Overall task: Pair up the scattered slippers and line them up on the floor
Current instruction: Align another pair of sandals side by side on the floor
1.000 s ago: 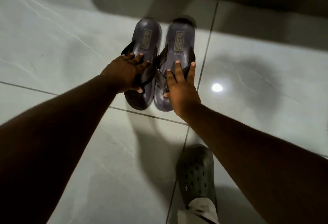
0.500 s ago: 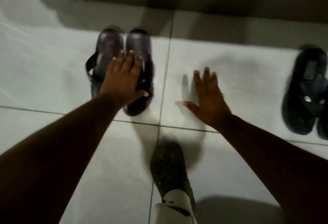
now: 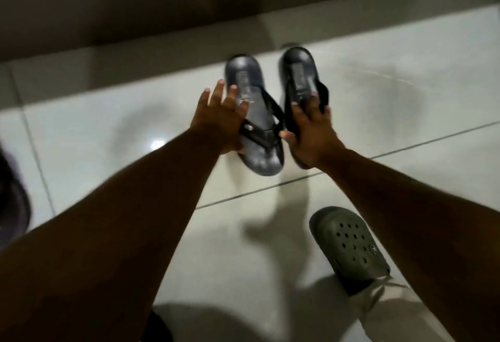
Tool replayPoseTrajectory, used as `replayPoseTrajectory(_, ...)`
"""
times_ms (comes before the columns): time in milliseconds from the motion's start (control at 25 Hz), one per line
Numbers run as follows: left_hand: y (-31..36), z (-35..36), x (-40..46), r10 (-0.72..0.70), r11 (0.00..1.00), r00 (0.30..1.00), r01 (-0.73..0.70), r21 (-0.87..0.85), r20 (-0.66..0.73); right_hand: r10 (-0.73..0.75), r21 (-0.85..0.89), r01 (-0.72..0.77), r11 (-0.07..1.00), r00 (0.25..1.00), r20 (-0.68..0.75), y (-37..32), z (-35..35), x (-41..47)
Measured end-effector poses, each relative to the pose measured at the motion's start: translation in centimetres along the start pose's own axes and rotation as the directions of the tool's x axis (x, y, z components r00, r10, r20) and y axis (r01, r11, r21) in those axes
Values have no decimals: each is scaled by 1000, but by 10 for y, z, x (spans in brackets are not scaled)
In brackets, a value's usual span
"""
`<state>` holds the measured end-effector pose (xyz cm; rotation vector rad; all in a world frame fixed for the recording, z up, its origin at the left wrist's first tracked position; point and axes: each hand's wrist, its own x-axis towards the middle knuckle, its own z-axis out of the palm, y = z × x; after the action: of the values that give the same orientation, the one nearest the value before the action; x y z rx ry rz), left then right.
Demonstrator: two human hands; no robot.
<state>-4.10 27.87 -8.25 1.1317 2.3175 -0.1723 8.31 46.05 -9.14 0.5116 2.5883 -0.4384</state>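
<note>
Two black flip-flop slippers lie side by side on the white tiled floor near the wall. My left hand (image 3: 219, 122) rests on the left black slipper (image 3: 258, 109), fingers spread over its sole and thumb hooked at its near edge. My right hand (image 3: 311, 133) grips the right black slipper (image 3: 297, 71) around its strap and front part; this slipper looks tilted on its edge. A small gap separates the two slippers. A dark purple slipper (image 3: 10, 206) shows partly at the left edge of the view.
My foot in a green perforated clog (image 3: 349, 244) stands on the floor below my right arm, with a light trouser leg (image 3: 392, 312) above it. The dark wall base (image 3: 135, 52) runs behind the slippers. Tile joints cross the floor.
Both hands left the purple pair and moved right to the black pair. The view swung right, so the purple slippers now sit at the left edge. Each hand now holds one black slipper.
</note>
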Motion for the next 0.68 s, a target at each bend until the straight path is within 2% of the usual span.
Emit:
replayPoseTrajectory(80, 11, 16, 16, -30, 997, 998, 33, -63, 49, 55, 18, -55, 998, 997, 45, 10, 14, 19)
replayPoseTrajectory(160, 27, 27, 26, -84, 987, 996, 85, -139, 12, 63, 61, -66, 996, 997, 45, 28, 24, 23)
replayPoseTrajectory(280, 84, 21, 52, -133, 977, 990, 123, -176, -49, 12, 118, -3, 993, 997, -72, 84, 17, 17)
replayPoseTrajectory(520, 209, -12, 140, -142, 959, 985, 113, -259, -95, 0, 4, 0, 1000, 999, -48, 243, -31, 45)
replayPoseTrajectory(680, 248, -30, 172, -129, 961, 989, 106, -254, -78, -30, -23, 29, 999, 998, -52, 285, -57, 53)
